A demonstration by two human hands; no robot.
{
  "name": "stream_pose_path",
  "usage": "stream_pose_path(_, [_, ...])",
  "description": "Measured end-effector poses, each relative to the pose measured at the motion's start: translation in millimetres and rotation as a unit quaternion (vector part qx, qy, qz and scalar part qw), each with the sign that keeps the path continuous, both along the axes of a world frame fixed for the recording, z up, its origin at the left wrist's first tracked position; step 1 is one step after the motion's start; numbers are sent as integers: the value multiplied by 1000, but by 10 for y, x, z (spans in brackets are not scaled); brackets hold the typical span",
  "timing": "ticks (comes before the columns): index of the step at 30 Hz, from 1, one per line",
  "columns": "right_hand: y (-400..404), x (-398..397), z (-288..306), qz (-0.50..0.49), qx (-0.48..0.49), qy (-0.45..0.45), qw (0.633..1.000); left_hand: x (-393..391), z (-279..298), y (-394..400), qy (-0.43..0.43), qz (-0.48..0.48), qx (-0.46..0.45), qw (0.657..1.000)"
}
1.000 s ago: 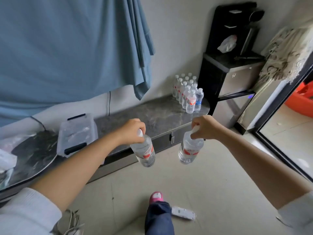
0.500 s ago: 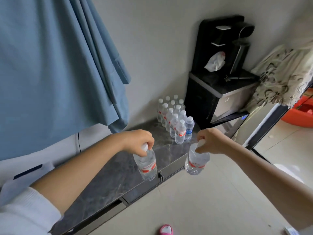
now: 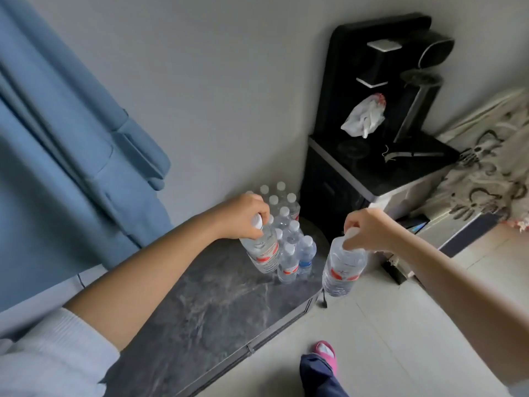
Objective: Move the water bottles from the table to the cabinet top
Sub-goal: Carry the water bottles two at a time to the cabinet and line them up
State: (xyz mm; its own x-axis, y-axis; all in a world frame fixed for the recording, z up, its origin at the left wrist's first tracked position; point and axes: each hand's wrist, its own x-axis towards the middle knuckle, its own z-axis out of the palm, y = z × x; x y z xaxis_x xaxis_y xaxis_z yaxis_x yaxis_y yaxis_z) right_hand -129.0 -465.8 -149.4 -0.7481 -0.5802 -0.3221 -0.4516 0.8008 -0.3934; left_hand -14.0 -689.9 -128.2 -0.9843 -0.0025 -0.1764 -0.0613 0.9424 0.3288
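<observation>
Both hands have come much closer to the corner than half a second ago, and the bottles they carry now hang by the group already standing there. So this trip is nearly done, I think.

The left hand (image 3: 243, 216) pinches the white cap of a clear plastic water bottle with a red label (image 3: 262, 252), which hangs tilted just above the dark marbled cabinet top (image 3: 206, 305), right beside the cluster of small white-capped water bottles (image 3: 289, 233). The right hand (image 3: 369, 233) pinches the cap of a second clear red-label water bottle (image 3: 342, 267), which hangs past the front edge, over the pale tiled floor (image 3: 400, 325).

A black water dispenser (image 3: 369, 124) stands close behind the cluster, with a blue curtain (image 3: 57, 138) to the left.
</observation>
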Motion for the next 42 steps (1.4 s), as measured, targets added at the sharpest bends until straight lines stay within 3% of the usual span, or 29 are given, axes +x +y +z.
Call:
stream_pose_path(9, [-45,-1254,-329,97,56,1,994,-1518,-113,137,15,44,33,998])
stream_pose_path(18, [-307,-1886,-934,62,71,-32,995,-2623,-923,61,-59,14,53,997])
stream_pose_path(27, [-548,-2093,-1517,54,95,-100,989,-3001,-1797,-147,-151,-13,20,988])
stream_pose_path(42, [-706,-2312,-2143,78,133,-178,972,-3209,-2515,-146,-257,-57,-71,962])
